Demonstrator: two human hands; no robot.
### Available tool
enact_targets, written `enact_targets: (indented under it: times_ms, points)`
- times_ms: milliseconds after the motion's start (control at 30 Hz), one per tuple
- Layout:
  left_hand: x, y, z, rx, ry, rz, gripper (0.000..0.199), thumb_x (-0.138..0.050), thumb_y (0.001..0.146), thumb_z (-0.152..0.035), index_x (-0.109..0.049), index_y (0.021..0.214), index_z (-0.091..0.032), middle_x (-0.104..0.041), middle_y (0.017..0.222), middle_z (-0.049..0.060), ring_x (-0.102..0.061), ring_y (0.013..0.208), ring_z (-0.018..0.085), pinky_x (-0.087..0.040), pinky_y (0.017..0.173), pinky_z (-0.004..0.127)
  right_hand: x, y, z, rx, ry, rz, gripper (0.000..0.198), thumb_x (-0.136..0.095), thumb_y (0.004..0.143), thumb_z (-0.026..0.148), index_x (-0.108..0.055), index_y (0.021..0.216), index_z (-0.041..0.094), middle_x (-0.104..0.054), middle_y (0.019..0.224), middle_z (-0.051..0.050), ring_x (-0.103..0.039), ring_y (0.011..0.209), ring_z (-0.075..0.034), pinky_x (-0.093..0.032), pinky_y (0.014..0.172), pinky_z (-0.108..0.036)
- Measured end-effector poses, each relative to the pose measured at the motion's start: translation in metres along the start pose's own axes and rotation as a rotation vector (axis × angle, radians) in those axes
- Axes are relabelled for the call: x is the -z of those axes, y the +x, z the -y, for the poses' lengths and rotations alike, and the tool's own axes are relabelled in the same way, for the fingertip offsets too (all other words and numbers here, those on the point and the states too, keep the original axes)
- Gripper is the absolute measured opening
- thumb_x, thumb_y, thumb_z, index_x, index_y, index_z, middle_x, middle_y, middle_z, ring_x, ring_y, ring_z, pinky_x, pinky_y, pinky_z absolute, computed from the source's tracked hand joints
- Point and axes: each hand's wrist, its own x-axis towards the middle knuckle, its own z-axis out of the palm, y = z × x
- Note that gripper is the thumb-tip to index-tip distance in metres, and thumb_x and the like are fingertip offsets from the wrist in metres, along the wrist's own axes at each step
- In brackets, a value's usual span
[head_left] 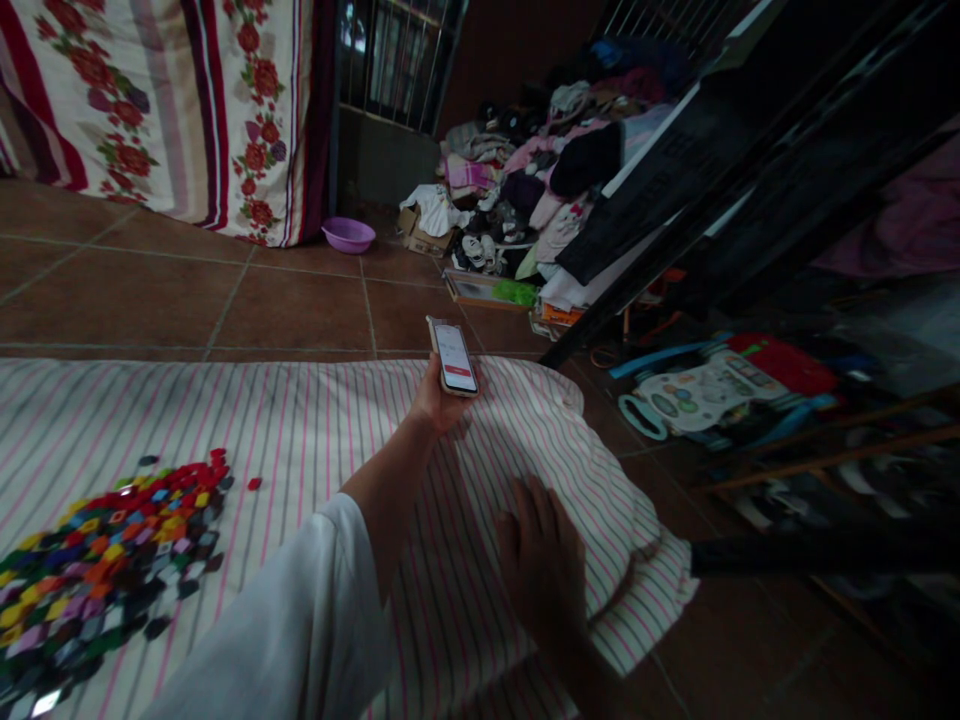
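Observation:
My left hand [435, 400], at the end of a white sleeve, is closed around a smartphone [455, 362]. The phone's lit screen faces up toward me and shows a white page with a red button; its text is too small to read. Lower and to the right, my right hand [544, 550] lies in shadow over the striped sheet [322, 410], back up and fingers stretched out, with nothing visible in it. A spread-out pile of small colored plastic pieces [97, 560] lies on the sheet to the left, well apart from both hands. One red piece [255, 484] sits off by itself.
Past the sheet's far edge lies a brown tiled floor [300, 300] with a purple basin [349, 235]. A heap of clothes [540, 180] is at the back. Dark metal bars [645, 270] rise at the right, near a toy panel [705, 390]. A floral curtain [172, 120] hangs back left.

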Motion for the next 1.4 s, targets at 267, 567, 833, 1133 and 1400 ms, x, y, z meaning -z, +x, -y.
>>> enact_targets:
  times_ms: [267, 567, 833, 1133, 1400]
  points:
    - [0.0003, 0.0012, 0.0003, -0.011, -0.002, 0.004, 0.052, -0.039, 0.095, -0.057, -0.063, 0.120, -0.019, -0.072, 0.094, 0.009, -0.067, 0.090, 0.023, -0.052, 0.088, 0.043, 0.0003, -0.0005, 0.0016, -0.016, -0.006, 0.010, 0.045, -0.034, 0.100, 0.033, -0.056, 0.133, 0.012, -0.057, 0.138, -0.016, -0.044, 0.132, -0.033, -0.040, 0.102, -0.049]
    - [-0.0006, -0.0004, 0.0002, -0.006, -0.002, -0.003, 0.054, -0.039, 0.094, -0.059, -0.063, 0.120, -0.019, -0.072, 0.092, 0.008, -0.067, 0.087, 0.022, -0.053, 0.085, 0.041, -0.0012, -0.0012, 0.0005, -0.019, 0.016, 0.009, 0.047, -0.034, 0.099, 0.034, -0.053, 0.137, 0.014, -0.055, 0.140, -0.017, -0.042, 0.134, -0.033, -0.041, 0.102, -0.052]
    - [-0.0005, -0.0005, -0.0002, 0.000, -0.010, -0.010, 0.053, -0.039, 0.095, -0.058, -0.060, 0.126, -0.019, -0.073, 0.094, 0.008, -0.067, 0.088, 0.022, -0.052, 0.086, 0.041, -0.0003, -0.0007, 0.0008, -0.024, 0.019, 0.011, 0.047, -0.035, 0.099, 0.033, -0.053, 0.138, 0.014, -0.056, 0.140, -0.017, -0.042, 0.134, -0.033, -0.041, 0.103, -0.052]
    - [-0.0006, -0.0014, 0.0004, -0.007, -0.007, 0.011, 0.052, -0.038, 0.096, -0.057, -0.063, 0.118, -0.018, -0.072, 0.092, 0.009, -0.067, 0.087, 0.022, -0.051, 0.086, 0.040, -0.0004, -0.0003, 0.0008, -0.020, 0.003, 0.021, 0.045, -0.035, 0.100, 0.033, -0.057, 0.133, 0.012, -0.056, 0.139, -0.017, -0.042, 0.134, -0.033, -0.041, 0.102, -0.051]
    - [0.0011, 0.0014, 0.0002, -0.011, 0.013, 0.000, 0.054, -0.039, 0.095, -0.058, -0.062, 0.122, -0.019, -0.072, 0.093, 0.008, -0.067, 0.087, 0.022, -0.051, 0.088, 0.042, -0.0002, -0.0002, 0.0008, -0.015, -0.003, 0.002, 0.045, -0.035, 0.099, 0.033, -0.057, 0.133, 0.013, -0.057, 0.138, -0.016, -0.045, 0.132, -0.033, -0.041, 0.100, -0.049]
